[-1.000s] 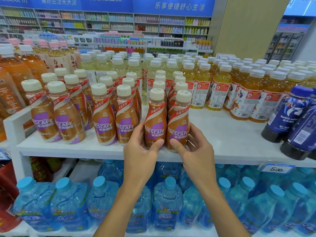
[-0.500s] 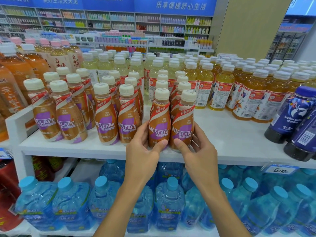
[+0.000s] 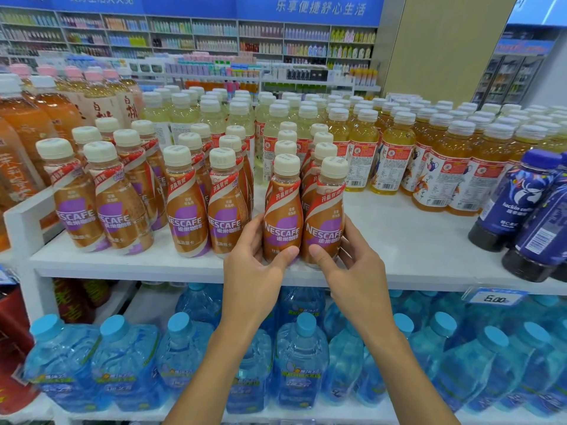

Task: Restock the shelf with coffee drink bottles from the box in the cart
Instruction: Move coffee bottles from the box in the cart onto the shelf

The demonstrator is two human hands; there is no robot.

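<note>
Two Nescafé coffee bottles stand upright, side by side and touching, at the front edge of the white shelf. Each heads a file of the same drink running back.

Left hand grips the left Nescafé bottle low on its body, thumb laid across the foot of the label. Right hand grips the right Nescafé bottle the same way. Fingers curl round the bottles' outer sides; their tips are hidden behind.

Key relation: the bottles lie straight ahead of the wrists, long axis vertical, each hand equally near its own bottle. The neighbouring Nescafé file sits just beside on the left, with bare shelf to the right. Judgement: the pair is being squared into line; any further move goes straight back, away from the person.

Hard to read: thumbs cover the bases, so I cannot tell if they rest flat. Box and cart are out of view.

Around: yellow tea bottles behind, dark blue luckin coffee bottles at right, blue water bottles on the tier beneath.
</note>
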